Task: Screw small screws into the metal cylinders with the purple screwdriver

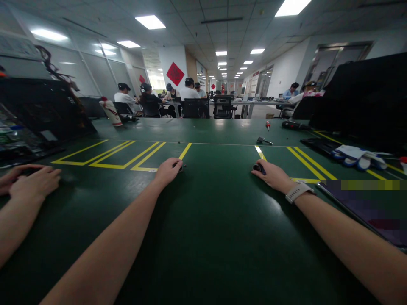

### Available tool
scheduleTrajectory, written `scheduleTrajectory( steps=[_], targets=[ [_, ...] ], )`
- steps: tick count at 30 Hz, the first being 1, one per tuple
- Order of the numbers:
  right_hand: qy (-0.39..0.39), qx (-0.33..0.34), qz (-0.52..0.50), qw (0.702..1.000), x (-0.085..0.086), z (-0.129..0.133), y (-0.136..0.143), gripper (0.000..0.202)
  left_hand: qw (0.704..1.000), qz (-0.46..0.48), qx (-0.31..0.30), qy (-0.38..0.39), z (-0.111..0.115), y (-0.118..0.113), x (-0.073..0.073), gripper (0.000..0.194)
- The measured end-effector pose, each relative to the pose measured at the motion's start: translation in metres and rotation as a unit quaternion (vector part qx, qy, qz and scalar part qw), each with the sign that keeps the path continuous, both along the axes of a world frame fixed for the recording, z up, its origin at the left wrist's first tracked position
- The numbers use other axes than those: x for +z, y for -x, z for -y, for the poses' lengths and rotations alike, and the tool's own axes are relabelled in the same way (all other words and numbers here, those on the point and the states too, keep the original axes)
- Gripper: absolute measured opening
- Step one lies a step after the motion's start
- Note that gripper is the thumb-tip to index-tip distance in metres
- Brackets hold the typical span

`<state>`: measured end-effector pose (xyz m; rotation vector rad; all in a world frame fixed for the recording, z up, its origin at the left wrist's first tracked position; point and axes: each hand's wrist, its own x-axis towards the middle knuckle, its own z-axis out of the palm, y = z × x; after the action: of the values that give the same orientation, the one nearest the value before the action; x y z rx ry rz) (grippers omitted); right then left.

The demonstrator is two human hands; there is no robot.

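Note:
My left hand [169, 173] rests on the green table [210, 228], its fingers closed round a small dark round piece [180, 169], mostly covered by the thumb and fingers. Farther right, my right hand [274, 174], with a light watch band on the wrist, is curled over a similar small dark round piece [257, 168] with a metallic-looking rim. The kind of either piece cannot be made out. Both hands are near yellow tape lines, and a wide stretch of tabletop lies between them.
At the left edge, another person's hands [34, 184] hold something dark. A tablet-like device [359, 212] lies beside my right forearm. White-and-blue gloves [359, 156], a small black tool [263, 140], a red item [268, 125] and a white bottle-like object [111, 112] are farther back. Large dark screens flank the table.

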<state>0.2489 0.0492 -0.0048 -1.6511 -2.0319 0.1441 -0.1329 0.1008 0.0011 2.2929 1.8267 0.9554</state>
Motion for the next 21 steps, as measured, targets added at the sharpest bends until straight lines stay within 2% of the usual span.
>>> scheduleTrajectory(
  steps=[6,9,12,15,21],
  targets=[
    [-0.019,-0.039,0.016,0.999,-0.002,-0.003,-0.005,0.039,1.000,-0.019,-0.021,-0.005,0.000,0.000,0.000,0.034],
    [-0.051,-0.040,0.014,0.998,0.002,-0.001,-0.002,0.044,0.999,-0.034,-0.030,-0.012,0.000,-0.002,0.000,0.035],
    [-0.095,-0.035,-0.028,0.994,0.008,0.007,0.007,0.039,0.999,-0.032,-0.022,-0.024,-0.001,-0.003,0.001,0.035],
    [-0.092,-0.020,-0.139,0.986,0.015,0.016,0.032,0.032,0.999,-0.015,0.003,-0.042,-0.004,-0.002,0.001,0.037],
    [0.024,0.049,-0.182,0.982,0.017,0.013,0.119,0.019,0.990,0.023,0.098,-0.101,0.000,0.005,0.002,0.047]
  ],
)
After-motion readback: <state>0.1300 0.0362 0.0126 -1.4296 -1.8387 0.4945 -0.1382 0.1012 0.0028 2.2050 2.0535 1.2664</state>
